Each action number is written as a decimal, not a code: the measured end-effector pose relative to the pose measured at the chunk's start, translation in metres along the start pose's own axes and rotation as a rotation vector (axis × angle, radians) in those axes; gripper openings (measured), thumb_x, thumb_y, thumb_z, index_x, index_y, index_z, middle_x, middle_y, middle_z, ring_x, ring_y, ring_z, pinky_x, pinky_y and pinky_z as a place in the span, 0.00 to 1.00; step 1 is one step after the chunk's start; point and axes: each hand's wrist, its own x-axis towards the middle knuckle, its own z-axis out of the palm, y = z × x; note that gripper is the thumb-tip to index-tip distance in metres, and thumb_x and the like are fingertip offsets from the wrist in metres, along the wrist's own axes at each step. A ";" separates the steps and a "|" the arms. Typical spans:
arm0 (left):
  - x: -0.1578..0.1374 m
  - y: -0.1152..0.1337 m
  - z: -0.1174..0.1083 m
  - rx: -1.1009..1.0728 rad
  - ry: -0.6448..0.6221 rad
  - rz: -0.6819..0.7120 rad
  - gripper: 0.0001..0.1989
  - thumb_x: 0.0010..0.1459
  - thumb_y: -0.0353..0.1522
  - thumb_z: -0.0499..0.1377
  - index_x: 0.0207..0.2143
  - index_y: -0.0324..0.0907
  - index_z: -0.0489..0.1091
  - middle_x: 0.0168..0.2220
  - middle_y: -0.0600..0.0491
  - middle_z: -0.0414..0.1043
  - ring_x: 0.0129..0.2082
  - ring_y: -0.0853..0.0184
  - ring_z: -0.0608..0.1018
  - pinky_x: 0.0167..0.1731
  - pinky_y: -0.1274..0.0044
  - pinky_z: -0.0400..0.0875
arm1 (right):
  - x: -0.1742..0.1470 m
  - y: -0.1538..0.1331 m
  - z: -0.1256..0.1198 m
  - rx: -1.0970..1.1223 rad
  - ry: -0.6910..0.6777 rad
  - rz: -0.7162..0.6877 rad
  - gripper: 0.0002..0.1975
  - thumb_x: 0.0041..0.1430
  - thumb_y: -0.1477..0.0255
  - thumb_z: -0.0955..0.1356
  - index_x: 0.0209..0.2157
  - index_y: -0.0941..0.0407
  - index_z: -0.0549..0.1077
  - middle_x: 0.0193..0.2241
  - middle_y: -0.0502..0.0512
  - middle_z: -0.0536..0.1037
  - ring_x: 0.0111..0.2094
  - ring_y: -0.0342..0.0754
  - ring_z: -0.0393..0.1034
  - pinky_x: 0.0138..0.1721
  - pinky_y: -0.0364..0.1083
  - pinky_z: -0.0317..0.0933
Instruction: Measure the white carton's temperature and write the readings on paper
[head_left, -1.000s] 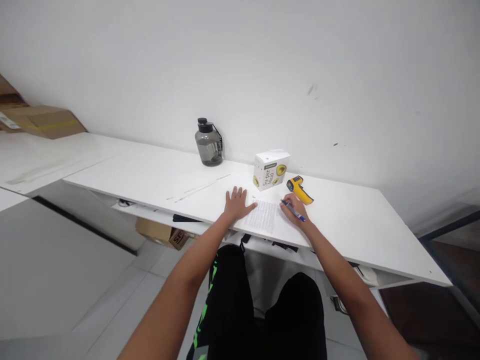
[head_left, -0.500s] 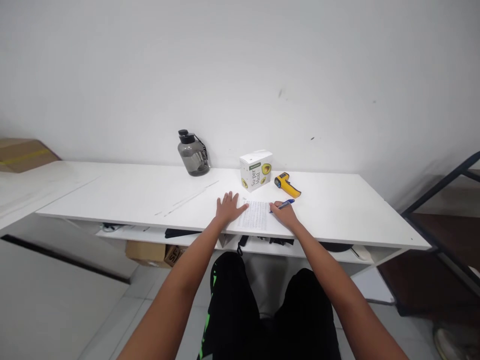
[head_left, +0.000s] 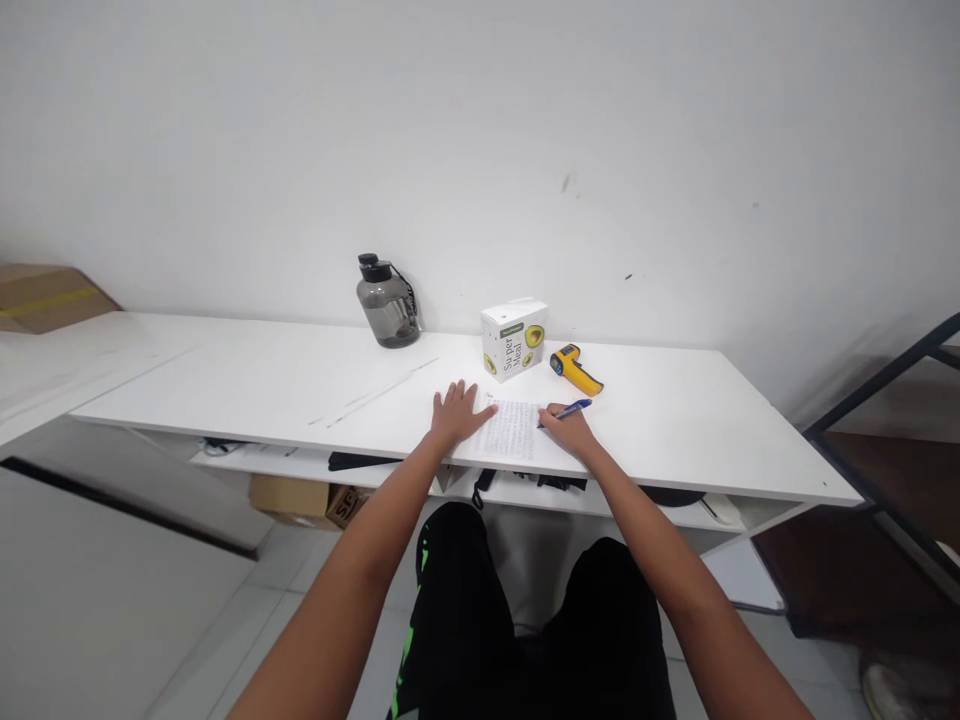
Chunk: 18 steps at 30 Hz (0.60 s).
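A sheet of paper (head_left: 511,430) covered in handwritten lines lies on the white desk (head_left: 270,370). My left hand (head_left: 454,416) rests flat with fingers spread at the paper's left edge, its thumb on the sheet. Closed around a blue pen (head_left: 574,409), my right hand (head_left: 568,431) sits at the right side of the paper, the pen's tip down by the written lines. Just behind the paper stands a white box with avocado pictures (head_left: 514,342). A yellow infrared thermometer (head_left: 577,370) lies to the right of the box.
A grey water bottle (head_left: 390,305) with a black lid stands against the wall. Beneath the desktop, a shelf (head_left: 300,460) holds dark items, with a cardboard box (head_left: 291,497) below. Another carton (head_left: 52,298) sits far left. A dark metal frame (head_left: 885,375) rises at right.
The view has shifted and tilted slightly. Both hands keep nearly the same places on the paper, and the pen stays in my right hand.
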 end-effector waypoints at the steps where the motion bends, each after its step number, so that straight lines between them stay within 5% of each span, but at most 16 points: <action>1: 0.000 0.000 0.000 -0.002 -0.004 0.000 0.47 0.63 0.61 0.42 0.74 0.41 0.48 0.77 0.41 0.37 0.77 0.50 0.42 0.71 0.52 0.36 | 0.000 -0.001 0.000 0.001 -0.007 0.000 0.17 0.54 0.58 0.64 0.19 0.52 0.63 0.20 0.48 0.70 0.29 0.47 0.63 0.32 0.46 0.55; 18: 0.001 -0.002 0.002 0.004 0.035 0.013 0.46 0.63 0.59 0.43 0.73 0.41 0.51 0.76 0.40 0.41 0.76 0.48 0.45 0.71 0.51 0.40 | -0.003 -0.012 -0.004 0.025 0.008 0.059 0.14 0.54 0.62 0.64 0.18 0.53 0.64 0.19 0.48 0.68 0.28 0.47 0.63 0.33 0.46 0.57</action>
